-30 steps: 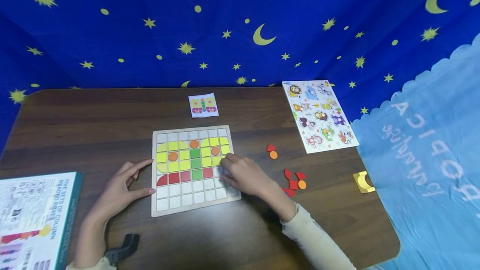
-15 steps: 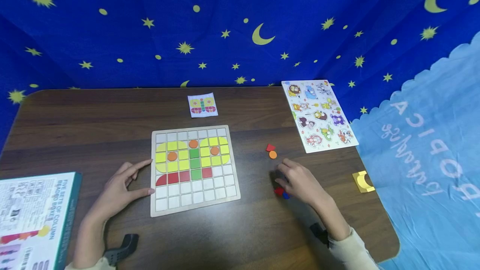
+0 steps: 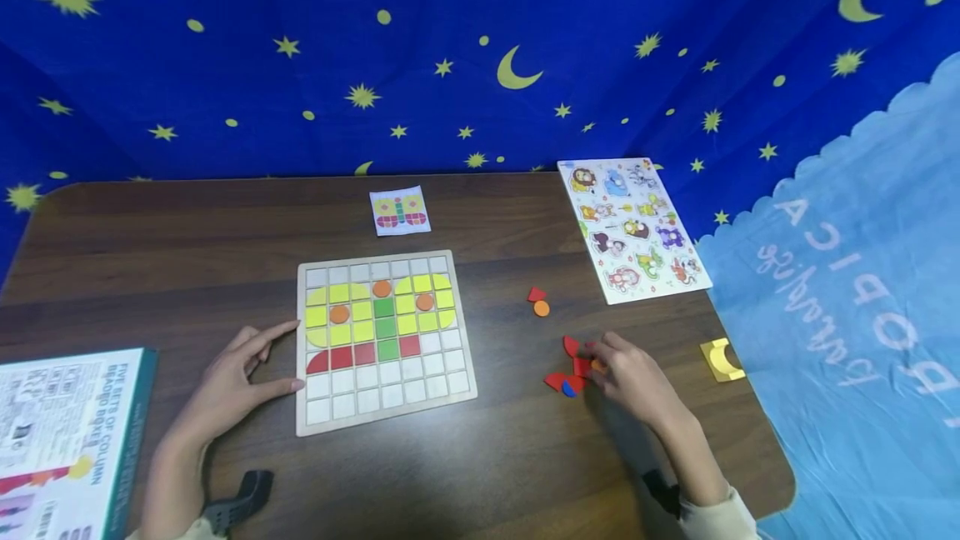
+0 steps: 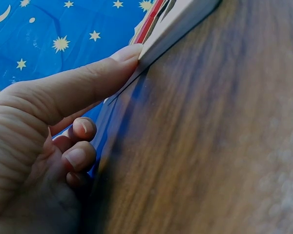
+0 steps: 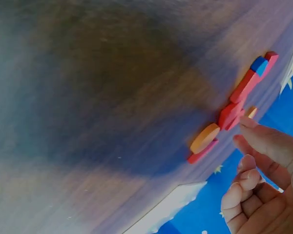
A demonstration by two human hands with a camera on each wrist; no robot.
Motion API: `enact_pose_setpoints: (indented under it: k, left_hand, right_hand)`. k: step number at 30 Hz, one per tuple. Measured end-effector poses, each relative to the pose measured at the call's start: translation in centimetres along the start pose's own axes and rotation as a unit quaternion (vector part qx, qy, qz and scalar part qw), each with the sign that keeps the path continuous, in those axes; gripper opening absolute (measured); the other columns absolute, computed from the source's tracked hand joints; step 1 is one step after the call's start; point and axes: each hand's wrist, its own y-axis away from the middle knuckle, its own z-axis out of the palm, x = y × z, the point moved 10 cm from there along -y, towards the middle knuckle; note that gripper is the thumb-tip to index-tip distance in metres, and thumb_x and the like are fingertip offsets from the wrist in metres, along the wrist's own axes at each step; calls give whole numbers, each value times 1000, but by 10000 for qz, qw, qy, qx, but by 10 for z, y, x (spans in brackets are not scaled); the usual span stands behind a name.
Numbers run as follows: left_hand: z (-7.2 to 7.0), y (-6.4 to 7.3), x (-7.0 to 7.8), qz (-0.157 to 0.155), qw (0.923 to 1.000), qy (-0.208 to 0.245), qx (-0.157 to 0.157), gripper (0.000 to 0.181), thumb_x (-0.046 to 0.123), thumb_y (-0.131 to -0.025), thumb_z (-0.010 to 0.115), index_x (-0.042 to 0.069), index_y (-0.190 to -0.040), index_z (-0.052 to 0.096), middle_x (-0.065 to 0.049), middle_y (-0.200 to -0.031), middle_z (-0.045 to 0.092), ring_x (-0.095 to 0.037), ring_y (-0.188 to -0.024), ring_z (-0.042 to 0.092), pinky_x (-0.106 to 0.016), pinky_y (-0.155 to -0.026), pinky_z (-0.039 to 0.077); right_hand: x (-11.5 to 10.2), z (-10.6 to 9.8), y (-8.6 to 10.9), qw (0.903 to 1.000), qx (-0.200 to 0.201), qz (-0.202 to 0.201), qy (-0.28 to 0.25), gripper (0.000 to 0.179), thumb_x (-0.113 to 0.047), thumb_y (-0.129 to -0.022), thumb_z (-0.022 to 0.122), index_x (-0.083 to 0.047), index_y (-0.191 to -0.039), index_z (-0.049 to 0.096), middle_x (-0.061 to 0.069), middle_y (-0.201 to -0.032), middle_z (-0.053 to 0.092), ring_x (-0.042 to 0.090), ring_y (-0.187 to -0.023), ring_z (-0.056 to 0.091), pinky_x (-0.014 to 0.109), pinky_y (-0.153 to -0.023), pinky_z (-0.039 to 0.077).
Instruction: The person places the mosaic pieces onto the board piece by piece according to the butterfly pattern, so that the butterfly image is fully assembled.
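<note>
In the head view, a wooden grid board holds yellow, green, red and orange tiles above bare white squares. My left hand touches its left edge with an extended forefinger and thumb. The left wrist view shows that thumb against the board's side, the other fingers curled below. My right hand is over a small pile of loose pieces: red tiles, a blue piece and an orange disc. In the right wrist view, a gap shows between thumb and forefinger.
A picture card of the tile pattern lies behind the board. Another red piece and orange disc lie further back. An animal puzzle stands right, a yellow block near the right edge, a box left.
My right hand has moved from the board's right side to the loose pieces on the right, then slightly further right, uncovering several. My left hand stays at the board's edge.
</note>
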Motion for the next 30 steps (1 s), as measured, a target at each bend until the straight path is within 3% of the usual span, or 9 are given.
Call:
enact_pose_setpoints:
  k: [6,16,23,30]
  left_hand:
    - [-1,1,-1,17,10000,29,23,77,28,-75,87,13,-143,53,-1,-92,37,-6,-79,32,-26,-65,28]
    - [0,0,-1,26,10000,51,-14,78,31,-75,87,14,-143,53,-1,-92,37,-8,-78,33,-27,-66,28]
    - [3,-1,-2,-140,9998,-46,-141,79,34,-76,87,14,-144,52,-2,-92,36,-12,-79,34,-28,-67,27]
    - [2,-1,-4,-273,9995,-22,-167,81,35,-75,87,13,-145,51,-3,-93,37,-14,-80,35,-28,-67,28]
  right_hand:
    - [-1,8,-2,9998,-154,-110,72,29,-4,-74,84,0,-101,75,1,-79,54,6,-65,44,22,-58,40]
    - [4,10,-5,9991,-131,-343,222,26,-11,-71,86,1,-90,72,-3,-76,46,7,-62,40,23,-58,37]
    - [5,7,-6,9991,-329,-184,211,28,-14,-73,85,1,-93,71,-3,-77,45,6,-62,39,23,-58,35]
    - [-18,-1,-20,9979,-153,-542,331,27,-14,-73,85,0,-93,72,-2,-78,47,6,-63,41,23,-57,38]
